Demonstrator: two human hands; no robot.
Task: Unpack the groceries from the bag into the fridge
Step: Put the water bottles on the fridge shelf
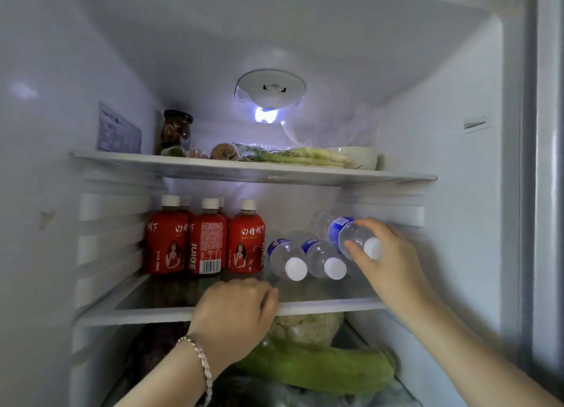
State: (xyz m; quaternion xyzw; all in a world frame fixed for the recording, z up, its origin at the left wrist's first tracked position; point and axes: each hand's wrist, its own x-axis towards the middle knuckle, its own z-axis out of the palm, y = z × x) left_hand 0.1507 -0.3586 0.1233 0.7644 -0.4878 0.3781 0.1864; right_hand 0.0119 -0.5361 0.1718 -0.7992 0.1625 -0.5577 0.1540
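I look into an open fridge. My right hand [387,263] grips a clear water bottle [345,232] with a blue label and white cap, held on its side above the right of the middle shelf [329,306]. Two more water bottles [302,258] lie on that shelf, caps facing me. Several red juice bottles [207,242] stand at the shelf's left. My left hand [238,315], with a bracelet on the wrist, rests curled over the shelf's front edge. The grocery bag is not in view.
The top shelf [244,170] holds a dark jar [176,130], wrapped green vegetables [293,156] and a white bowl [363,158]. Below the middle shelf lie a cauliflower [308,327] and a long green gourd [323,370]. The fridge's right wall [442,162] is close.
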